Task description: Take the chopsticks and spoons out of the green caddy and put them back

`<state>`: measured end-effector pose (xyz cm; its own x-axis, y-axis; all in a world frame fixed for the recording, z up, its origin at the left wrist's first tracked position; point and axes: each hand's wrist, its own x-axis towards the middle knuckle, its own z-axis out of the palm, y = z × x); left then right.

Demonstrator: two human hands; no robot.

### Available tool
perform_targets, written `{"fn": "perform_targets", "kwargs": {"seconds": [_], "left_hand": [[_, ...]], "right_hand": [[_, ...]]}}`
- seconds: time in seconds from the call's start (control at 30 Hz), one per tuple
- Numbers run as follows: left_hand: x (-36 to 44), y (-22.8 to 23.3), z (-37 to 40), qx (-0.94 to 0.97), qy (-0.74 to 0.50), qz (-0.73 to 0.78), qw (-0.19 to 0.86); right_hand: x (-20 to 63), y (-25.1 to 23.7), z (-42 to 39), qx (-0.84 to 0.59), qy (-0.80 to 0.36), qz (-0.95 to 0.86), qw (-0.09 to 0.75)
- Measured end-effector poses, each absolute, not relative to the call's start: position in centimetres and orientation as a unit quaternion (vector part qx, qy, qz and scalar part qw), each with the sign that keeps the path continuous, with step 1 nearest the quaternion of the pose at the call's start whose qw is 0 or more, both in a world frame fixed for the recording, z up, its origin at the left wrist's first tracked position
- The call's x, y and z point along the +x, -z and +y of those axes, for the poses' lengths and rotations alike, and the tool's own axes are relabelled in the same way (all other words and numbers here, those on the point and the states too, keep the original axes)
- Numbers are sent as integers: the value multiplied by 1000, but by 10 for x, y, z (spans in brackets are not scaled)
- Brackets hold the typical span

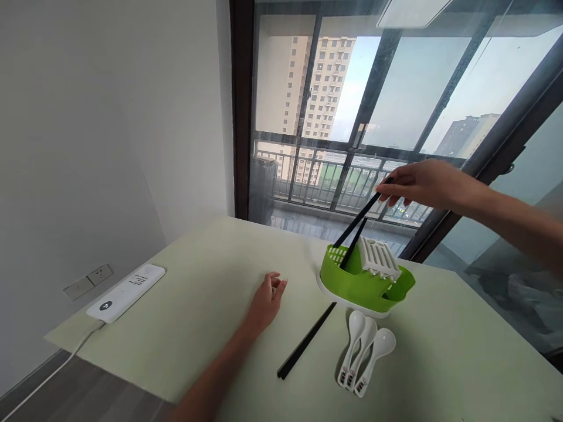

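My right hand [417, 183] pinches the upper end of black chopsticks [358, 220], whose lower tips reach the left end of a green cutlery holder [347, 285]. More black chopsticks [354, 245] lean inside that left compartment. A white slatted rack [379, 258] sits on the holder's middle, and a white base [323, 287] lies under it. My left hand [267, 296] rests by the table's middle, fingers loosely curled, with nothing visible in it. Between it and the spoons lies a pair of black chopsticks [307, 341]. Three white spoons [364, 350] lie in front of the holder, bowls toward it.
A white power strip [127, 292] with a cable [57, 366] lies along the left edge of the pale table [197, 299]. Beyond the far edge stand dark-framed glass doors [241, 117]. A wall socket [100, 274] is at the left.
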<state>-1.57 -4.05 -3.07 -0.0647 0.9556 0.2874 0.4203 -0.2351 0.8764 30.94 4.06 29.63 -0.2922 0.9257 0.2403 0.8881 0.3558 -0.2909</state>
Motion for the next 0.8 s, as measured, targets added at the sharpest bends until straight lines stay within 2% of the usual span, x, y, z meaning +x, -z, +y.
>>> {"fn": "perform_targets", "kwargs": {"seconds": [0.13, 0.27, 0.43, 0.53, 0.67, 0.73, 0.8], "left_hand": [[-17, 31, -41, 628, -465, 555, 286], [-17, 33, -42, 632, -456, 557, 286], [-16, 31, -43, 641, -447, 559, 276], [-16, 30, -43, 649, -444, 559, 262], [-16, 30, -42, 660, -439, 558, 245], [-16, 29, -43, 663, -437, 558, 241], [-16, 28, -44, 664, -433, 560, 239]], "right_hand": [[314, -255, 63, -565, -85, -809, 138], [312, -214, 80, -546, -145, -815, 125], [306, -191, 92, -561, -130, -811, 101], [304, -192, 89, -585, -79, -796, 131], [298, -201, 66, -602, 58, -774, 188], [290, -202, 46, -579, 120, -783, 191], [280, -196, 23, -521, 188, -818, 158]]}}
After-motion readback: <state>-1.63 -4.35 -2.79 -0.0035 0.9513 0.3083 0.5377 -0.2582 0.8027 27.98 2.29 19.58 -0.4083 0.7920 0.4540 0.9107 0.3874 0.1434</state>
